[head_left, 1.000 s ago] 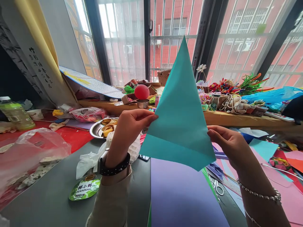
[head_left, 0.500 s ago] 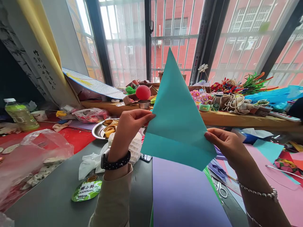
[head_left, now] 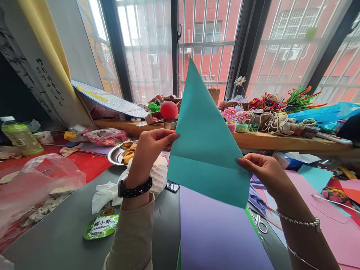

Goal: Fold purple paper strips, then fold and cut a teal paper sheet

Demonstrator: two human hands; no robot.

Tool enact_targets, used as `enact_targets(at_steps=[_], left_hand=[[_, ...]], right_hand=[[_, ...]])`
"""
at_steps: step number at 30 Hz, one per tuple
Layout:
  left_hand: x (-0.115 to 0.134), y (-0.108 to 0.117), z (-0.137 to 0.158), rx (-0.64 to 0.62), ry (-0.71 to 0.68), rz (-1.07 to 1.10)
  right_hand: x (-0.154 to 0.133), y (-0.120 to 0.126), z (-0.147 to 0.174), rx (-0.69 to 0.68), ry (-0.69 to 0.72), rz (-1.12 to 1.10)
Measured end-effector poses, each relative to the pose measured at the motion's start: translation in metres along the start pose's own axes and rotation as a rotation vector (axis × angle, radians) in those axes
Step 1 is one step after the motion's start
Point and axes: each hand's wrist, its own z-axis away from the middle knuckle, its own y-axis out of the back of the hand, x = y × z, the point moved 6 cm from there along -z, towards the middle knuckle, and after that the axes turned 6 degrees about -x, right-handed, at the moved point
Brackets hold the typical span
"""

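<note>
A teal sheet of folded paper is held up in front of me, its pointed tip at the top and a crease running across its lower part. My left hand pinches its left edge between thumb and fingers. On the opposite edge, a little lower, my right hand also grips the paper between thumb and fingers. Below it, purple paper lies flat on the dark grey table. A pair of scissors rests to the right of the purple paper.
At left are a green label, crumpled tissue, a plastic bag and a bottle. A metal plate stands behind my left hand. Pink paper covers the right side. Crafts and a red ball line the windowsill.
The paper's tip has swung left and its lower right corner has shifted, so the sheet sits at a slightly different angle. Both hands keep their hold. The whole view has shifted slightly.
</note>
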Motion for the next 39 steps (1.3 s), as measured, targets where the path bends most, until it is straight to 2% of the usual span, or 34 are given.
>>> enact_targets(at_steps=[7, 13, 19, 26, 28, 34, 39], left_hand=[[-0.007, 0.001, -0.004, -0.003, 0.027, 0.053], [-0.011, 0.002, -0.006, 0.012, 0.069, 0.081], [-0.015, 0.007, -0.006, 0.053, 0.067, 0.119], [-0.017, 0.008, -0.007, 0.045, 0.081, 0.099], [-0.017, 0.01, -0.007, 0.058, 0.072, 0.091], [-0.016, 0.015, -0.006, 0.026, 0.045, 0.112], [-0.016, 0.013, -0.006, -0.013, 0.067, 0.088]], right_hand=[[0.002, 0.006, -0.003, 0.062, 0.038, -0.024], [0.005, 0.013, -0.004, 0.131, 0.073, 0.054], [0.004, 0.013, -0.006, 0.122, 0.101, 0.075], [-0.002, 0.016, -0.001, 0.23, 0.175, 0.187], [-0.004, 0.015, 0.0, 0.215, 0.189, 0.201], [-0.004, 0.003, -0.003, -0.012, 0.196, 0.19], [-0.006, 0.005, 0.009, 0.002, 0.16, 0.193]])
